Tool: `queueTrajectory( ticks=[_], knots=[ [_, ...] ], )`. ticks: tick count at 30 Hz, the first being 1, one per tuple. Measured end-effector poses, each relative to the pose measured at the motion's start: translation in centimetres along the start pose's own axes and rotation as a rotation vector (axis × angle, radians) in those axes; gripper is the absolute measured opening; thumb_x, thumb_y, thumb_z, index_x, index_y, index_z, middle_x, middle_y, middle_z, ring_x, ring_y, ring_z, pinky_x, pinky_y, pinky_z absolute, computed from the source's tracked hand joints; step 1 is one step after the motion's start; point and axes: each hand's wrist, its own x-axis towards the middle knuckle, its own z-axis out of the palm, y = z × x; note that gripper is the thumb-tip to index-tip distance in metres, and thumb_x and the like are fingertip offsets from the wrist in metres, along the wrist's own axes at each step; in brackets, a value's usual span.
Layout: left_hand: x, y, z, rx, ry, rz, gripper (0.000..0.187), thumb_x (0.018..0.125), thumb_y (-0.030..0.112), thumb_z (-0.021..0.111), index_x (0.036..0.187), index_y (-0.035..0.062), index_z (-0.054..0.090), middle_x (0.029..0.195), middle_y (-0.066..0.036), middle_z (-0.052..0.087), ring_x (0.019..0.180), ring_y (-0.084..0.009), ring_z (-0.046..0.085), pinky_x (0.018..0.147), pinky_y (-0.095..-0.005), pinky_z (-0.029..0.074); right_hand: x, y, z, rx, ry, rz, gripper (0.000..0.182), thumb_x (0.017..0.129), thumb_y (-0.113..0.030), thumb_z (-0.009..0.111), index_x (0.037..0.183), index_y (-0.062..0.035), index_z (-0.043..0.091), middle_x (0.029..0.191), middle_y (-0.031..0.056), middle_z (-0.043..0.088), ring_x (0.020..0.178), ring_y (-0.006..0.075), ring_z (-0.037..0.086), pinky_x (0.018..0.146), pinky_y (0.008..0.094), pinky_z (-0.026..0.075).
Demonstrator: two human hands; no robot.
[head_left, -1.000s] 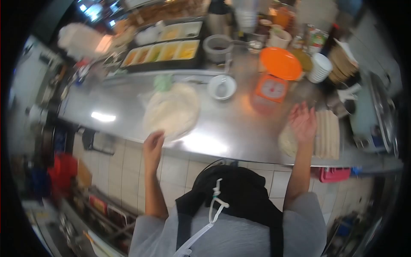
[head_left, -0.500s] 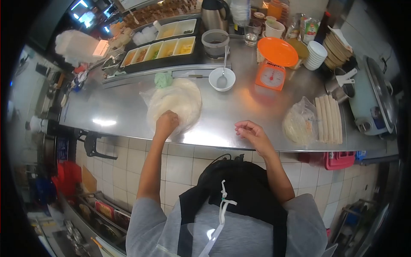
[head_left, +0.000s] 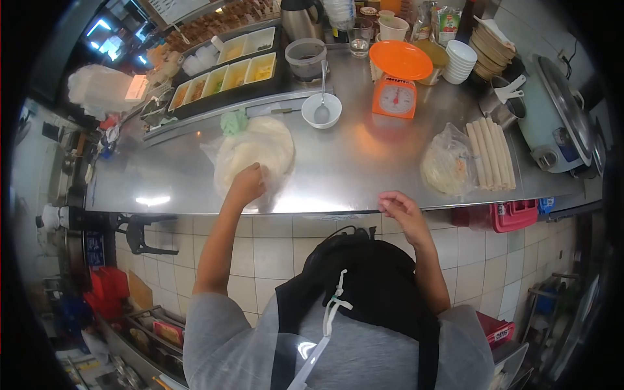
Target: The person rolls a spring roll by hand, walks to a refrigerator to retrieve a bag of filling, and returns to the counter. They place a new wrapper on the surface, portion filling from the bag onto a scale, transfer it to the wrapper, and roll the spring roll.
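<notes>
A stack of thin round pale wrappers [head_left: 281, 140] lies on the steel counter, partly covered by a clear plastic bag [head_left: 231, 151]. My left hand [head_left: 248, 184] is closed at the near edge of the stack, its fingers pinching the plastic bag; the fingertips are partly hidden. A crumpled green cloth or bag [head_left: 234, 121] touches the far side of the stack. Over the counter's front edge, my right hand [head_left: 402, 209] is empty, with loosely bent fingers held apart. Beyond the hands stands a white bowl [head_left: 333, 114] with a metal spoon [head_left: 323, 97] in it.
An orange kitchen scale [head_left: 394, 99] stands beyond my right hand. To the right are a plastic bag of pale shreds [head_left: 447, 166], several long rolls [head_left: 492, 156] and a large cooker [head_left: 556, 123]. Trays of colourful fillings [head_left: 224, 81] line the back left.
My right hand has drawn back to the right, toward the counter's front edge. The left hand stays at the wrapper stack. The whole view has shifted slightly.
</notes>
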Motion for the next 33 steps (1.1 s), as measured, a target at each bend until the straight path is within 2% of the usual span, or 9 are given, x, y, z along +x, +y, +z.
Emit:
queueTrajectory(
  ticks=[3,6,16,20,22,26,28,30,33],
  knots=[
    [1.6,-2.3,-0.7,0.063,-0.037,-0.106,0.018,0.064,0.009,0.070,0.077,-0.0010,0.061,0.069,-0.014,0.061,0.064,-0.0253,0.060,0.064,-0.0334,0.049,-0.4,-0.3,-0.6,-0.012,0.066,-0.017,0.023,0.091,-0.018,0.056,0.109,-0.0038,0.059,0.094,0.0028,0.061,0.087,0.0110,0.057,0.078,0.0247,0.044],
    [1.9,-4.5,-2.9,-0.527,0.046,-0.322,0.014,0.075,0.006,0.069,0.084,-0.0030,0.066,0.073,-0.009,0.065,0.067,-0.0119,0.059,0.064,-0.0256,0.047,-1.2,-0.2,-1.6,0.028,0.143,-0.043,0.023,0.091,-0.018,0.055,0.109,-0.0037,0.059,0.095,0.0030,0.060,0.087,0.0103,0.056,0.077,0.0237,0.044],
    [2.0,-5.2,-4.7,-0.772,-0.184,-0.600,0.022,0.081,0.021,0.066,0.090,0.0012,0.069,0.079,-0.003,0.064,0.070,-0.0129,0.058,0.062,-0.0267,0.047,-1.9,0.6,-3.2,0.083,0.212,-0.019,0.025,0.091,-0.017,0.056,0.112,-0.0032,0.057,0.097,0.0031,0.060,0.088,0.0096,0.056,0.077,0.0224,0.044],
    [1.8,-5.6,-3.6,-0.763,-0.192,-0.593,0.020,0.085,0.018,0.061,0.092,0.0000,0.066,0.077,-0.003,0.063,0.072,-0.0126,0.059,0.061,-0.0282,0.047,-1.6,0.7,-3.0,0.039,0.195,-0.010,0.024,0.091,-0.017,0.056,0.111,-0.0036,0.058,0.097,0.0032,0.060,0.087,0.0092,0.056,0.076,0.0225,0.044],
    [2.0,-5.0,-3.0,-0.582,0.181,-0.403,0.016,0.088,0.013,0.054,0.095,-0.0003,0.060,0.080,-0.007,0.065,0.073,-0.0176,0.062,0.063,-0.0311,0.048,-1.4,1.0,-3.1,0.031,0.187,-0.005,0.024,0.091,-0.017,0.056,0.110,-0.0038,0.059,0.096,0.0031,0.060,0.087,0.0092,0.056,0.076,0.0227,0.044],
    [2.5,-1.8,-4.8,-0.043,0.348,-0.392,0.012,0.089,0.007,0.051,0.098,0.0002,0.055,0.088,-0.013,0.065,0.079,-0.0263,0.064,0.069,-0.0352,0.049,-1.3,0.8,-2.7,-0.014,0.182,-0.004,0.024,0.090,-0.017,0.058,0.110,-0.0037,0.059,0.095,0.0027,0.061,0.088,0.0097,0.055,0.076,0.0233,0.044],
    [2.5,-2.6,-5.9,-0.036,0.490,-0.082,0.014,0.086,0.001,0.052,0.099,0.0010,0.058,0.093,-0.015,0.064,0.085,-0.0328,0.062,0.075,-0.0376,0.049,-0.8,0.5,-2.2,-0.077,0.136,-0.006,0.025,0.089,-0.017,0.059,0.110,-0.0034,0.059,0.096,0.0031,0.060,0.088,0.0104,0.055,0.078,0.0240,0.044],
    [2.2,-1.8,-9.8,-0.033,0.528,0.012,0.018,0.084,-0.004,0.053,0.099,0.0011,0.061,0.095,-0.015,0.065,0.089,-0.0312,0.063,0.078,-0.0370,0.049,0.0,-0.7,-1.0,-0.154,0.040,-0.124,0.027,0.087,-0.017,0.062,0.110,-0.0036,0.059,0.099,0.0038,0.059,0.092,0.0119,0.055,0.081,0.0253,0.044],
    [2.5,7.0,-17.8,-0.304,0.323,-0.159,0.014,0.086,-0.004,0.054,0.095,-0.0015,0.064,0.092,-0.009,0.066,0.082,-0.0128,0.060,0.074,-0.0239,0.046,1.3,-7.8,3.2,-0.456,-0.132,-0.358,0.048,0.076,-0.019,0.072,0.119,-0.0049,0.055,0.114,0.0074,0.055,0.109,0.0186,0.050,0.092,0.0338,0.042]
  ],
)
